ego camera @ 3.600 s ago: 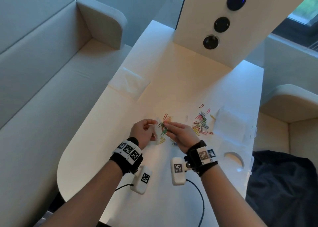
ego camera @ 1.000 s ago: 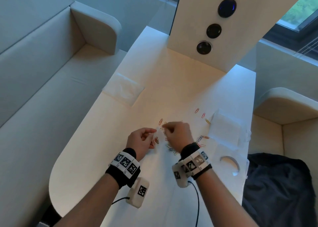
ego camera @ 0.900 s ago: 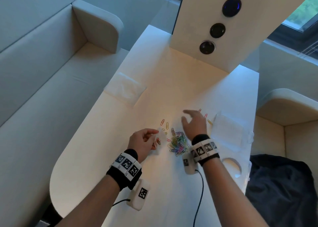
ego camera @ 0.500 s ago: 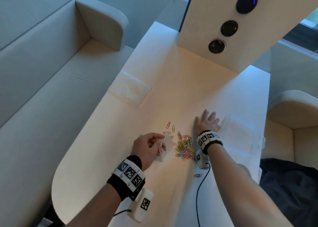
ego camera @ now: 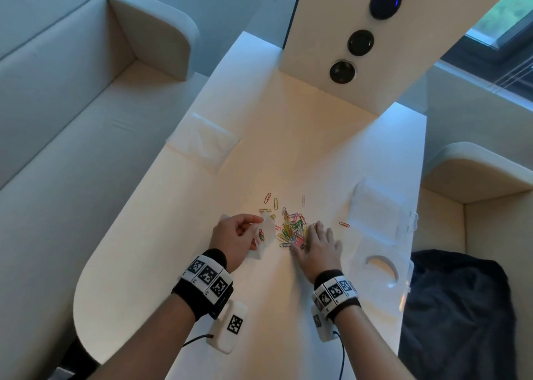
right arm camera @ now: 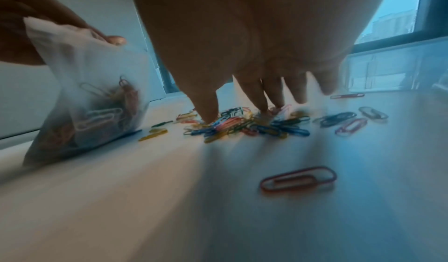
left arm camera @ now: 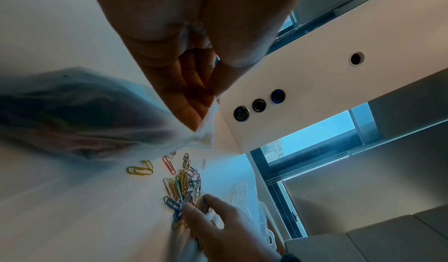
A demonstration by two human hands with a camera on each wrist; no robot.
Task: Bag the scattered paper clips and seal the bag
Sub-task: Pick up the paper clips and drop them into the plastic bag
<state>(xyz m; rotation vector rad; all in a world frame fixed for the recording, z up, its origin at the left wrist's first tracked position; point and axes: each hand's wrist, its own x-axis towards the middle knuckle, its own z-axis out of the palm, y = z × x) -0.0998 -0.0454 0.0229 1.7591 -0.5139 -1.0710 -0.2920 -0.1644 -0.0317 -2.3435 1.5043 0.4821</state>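
My left hand pinches the top edge of a small clear bag, which stands on the white table with several coloured clips inside. In the right wrist view the bag looks hazy and the clips show through it. Just right of the bag lies a pile of coloured paper clips. My right hand lies flat with spread fingers touching the pile's right side. One red clip lies apart to the right, and a few more beyond the pile.
A flat clear bag lies at the table's left edge and another at the right, beside a clear plastic piece with a half-round cut-out. A white panel with three round buttons stands behind. Dark cloth lies on the right seat.
My right hand left the bag's mouth and reached out flat to the far right. It has since drawn back against the pile. My left hand still holds the bag.
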